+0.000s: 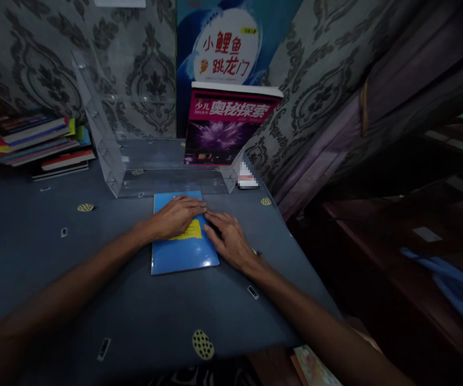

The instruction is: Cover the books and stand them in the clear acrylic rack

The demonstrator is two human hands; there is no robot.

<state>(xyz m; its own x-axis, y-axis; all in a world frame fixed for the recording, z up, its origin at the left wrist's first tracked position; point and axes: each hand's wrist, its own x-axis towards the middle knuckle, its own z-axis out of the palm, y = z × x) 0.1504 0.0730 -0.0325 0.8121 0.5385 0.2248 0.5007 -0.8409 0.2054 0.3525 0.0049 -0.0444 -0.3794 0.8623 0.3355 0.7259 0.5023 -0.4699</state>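
A thin blue book (183, 254) with a yellow patch on its cover lies flat on the table, just in front of a clear acrylic stand. My left hand (179, 215) rests across the book's upper half, palm down with the fingers stretched to the right. Along the book's right edge lies my right hand (229, 236), its fingers extended and the tips meeting those of the left hand. Part of the cover is hidden under both hands.
The clear acrylic stand (103, 145) holds a purple-and-pink book (223, 126) and a taller blue book (239, 16) at its right side. A stack of books (42, 139) sits at the back left. The table's right edge (307, 257) runs diagonally beside a dark reddish surface (376, 257).
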